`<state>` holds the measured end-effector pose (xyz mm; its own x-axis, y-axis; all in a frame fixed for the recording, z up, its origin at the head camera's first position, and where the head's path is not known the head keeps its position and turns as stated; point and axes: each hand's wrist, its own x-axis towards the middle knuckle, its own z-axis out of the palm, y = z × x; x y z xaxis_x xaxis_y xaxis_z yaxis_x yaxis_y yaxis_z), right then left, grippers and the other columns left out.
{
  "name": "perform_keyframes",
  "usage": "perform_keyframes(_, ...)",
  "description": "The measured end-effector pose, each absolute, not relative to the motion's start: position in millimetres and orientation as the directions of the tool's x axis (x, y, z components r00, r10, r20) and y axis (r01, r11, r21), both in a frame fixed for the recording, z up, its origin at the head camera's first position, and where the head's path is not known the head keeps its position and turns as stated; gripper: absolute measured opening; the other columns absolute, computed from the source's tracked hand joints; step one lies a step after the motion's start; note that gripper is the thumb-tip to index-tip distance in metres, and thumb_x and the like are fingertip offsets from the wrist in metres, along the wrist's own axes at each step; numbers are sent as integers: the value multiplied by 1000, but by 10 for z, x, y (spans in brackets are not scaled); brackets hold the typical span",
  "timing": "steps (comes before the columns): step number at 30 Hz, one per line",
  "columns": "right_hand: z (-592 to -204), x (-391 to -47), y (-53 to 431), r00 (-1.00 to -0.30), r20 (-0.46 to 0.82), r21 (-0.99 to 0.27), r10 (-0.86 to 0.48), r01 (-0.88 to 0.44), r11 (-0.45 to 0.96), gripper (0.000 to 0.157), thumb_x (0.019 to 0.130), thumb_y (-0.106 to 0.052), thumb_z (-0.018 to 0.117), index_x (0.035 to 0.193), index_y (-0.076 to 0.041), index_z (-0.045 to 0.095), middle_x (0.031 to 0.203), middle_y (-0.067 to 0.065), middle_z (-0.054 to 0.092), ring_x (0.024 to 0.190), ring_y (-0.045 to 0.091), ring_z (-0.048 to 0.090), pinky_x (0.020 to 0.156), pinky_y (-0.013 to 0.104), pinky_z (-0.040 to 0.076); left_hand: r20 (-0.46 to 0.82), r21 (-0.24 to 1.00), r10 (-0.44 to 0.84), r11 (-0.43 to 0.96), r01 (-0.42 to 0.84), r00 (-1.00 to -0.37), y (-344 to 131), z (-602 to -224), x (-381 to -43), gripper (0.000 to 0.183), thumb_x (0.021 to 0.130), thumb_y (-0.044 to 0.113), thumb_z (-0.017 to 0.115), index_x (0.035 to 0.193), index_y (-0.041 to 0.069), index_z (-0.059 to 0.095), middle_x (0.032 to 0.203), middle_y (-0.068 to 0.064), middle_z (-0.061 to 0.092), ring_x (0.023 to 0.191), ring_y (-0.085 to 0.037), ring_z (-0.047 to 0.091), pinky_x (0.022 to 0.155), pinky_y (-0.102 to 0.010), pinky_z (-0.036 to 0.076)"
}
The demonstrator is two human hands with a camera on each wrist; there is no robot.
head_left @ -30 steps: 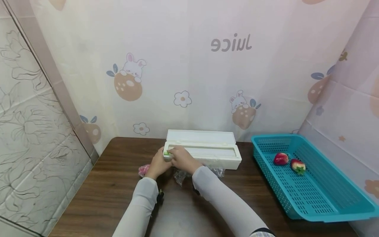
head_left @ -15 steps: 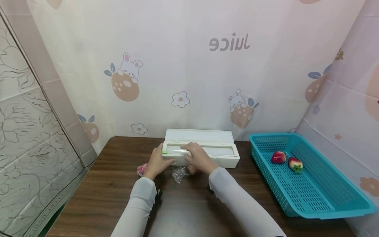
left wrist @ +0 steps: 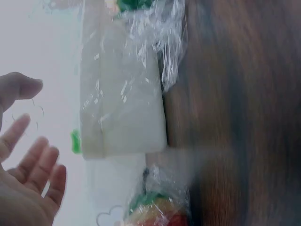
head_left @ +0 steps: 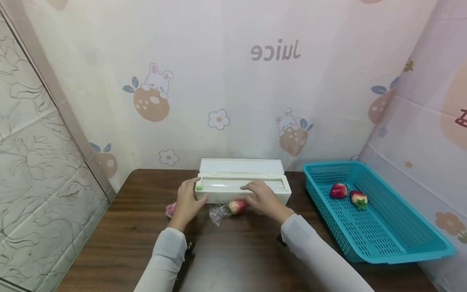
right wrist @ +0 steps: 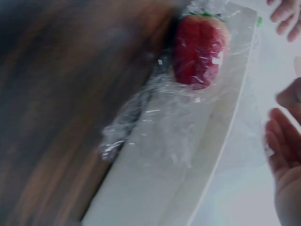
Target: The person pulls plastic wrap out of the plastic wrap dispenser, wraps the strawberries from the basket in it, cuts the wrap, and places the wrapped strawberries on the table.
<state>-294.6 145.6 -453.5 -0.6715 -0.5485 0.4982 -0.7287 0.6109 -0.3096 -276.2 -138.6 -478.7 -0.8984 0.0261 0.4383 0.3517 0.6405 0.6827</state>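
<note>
A white plastic-wrap dispenser (head_left: pixel 219 197) lies on the table with its lid raised and a green slide cutter (head_left: pixel 199 187) at its left end. A red strawberry (head_left: pixel 237 206) rests against its front, with clear plastic film (head_left: pixel 218 213) spread around it and over the box front. My left hand (head_left: pixel 187 205) is by the dispenser's left end, fingers spread and holding nothing. My right hand (head_left: pixel 266 198) hovers at the front right of the box, fingers loosely bent; the right wrist view shows no grip. Left of the box sits a film-wrapped strawberry (left wrist: pixel 157 214).
A blue-green basket (head_left: pixel 365 239) stands at the right with two strawberries (head_left: pixel 338 190) inside. A printed curtain (head_left: pixel 233 81) hangs behind the brown wooden table (head_left: pixel 138 239). A tiled wall (head_left: pixel 33 162) is at the left.
Both hands were together at the dispenser's left end by the green cutter. The right hand has since moved rightward along the box, uncovering the strawberry in front; the left fingers have spread.
</note>
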Motion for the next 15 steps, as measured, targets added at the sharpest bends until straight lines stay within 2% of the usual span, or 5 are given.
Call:
perform_keyframes(5,-4572,-2846,1575,-573,615,-256,-542,-794,551,24,86,1,72,107,-9,72,107,2,68,102,20,59,86,38,52,532,630,142,593,502,-835,-1245,-4779,-2636,39,82,5,80,119,4,67,113,-14,64,99,-29,61,85,-45,52)
perform_keyframes(8,-4578,-2801,1599,-524,643,-245,-559,-832,498,26,84,2,73,107,-9,72,105,2,68,100,18,61,84,36,53,500,616,260,563,551,-826,-1129,-4775,-2571,27,86,5,77,112,6,70,105,-8,69,89,-23,66,78,-38,56)
perform_keyframes(11,-4628,-2769,1597,-524,575,-225,-628,-839,495,28,83,1,75,109,-6,70,105,5,68,99,18,63,83,36,55,411,605,363,577,548,-836,-995,-4824,-2544,20,89,10,75,109,8,71,105,-5,69,90,-20,68,79,-36,57)
perform_keyframes(15,-4785,-2762,1578,-582,446,-200,-680,-805,558,32,84,-3,78,115,-2,68,113,9,67,107,23,62,90,38,54,335,567,398,639,520,-854,-830,-4940,-2573,25,90,19,76,114,10,71,111,-4,66,101,-20,64,87,-38,54)
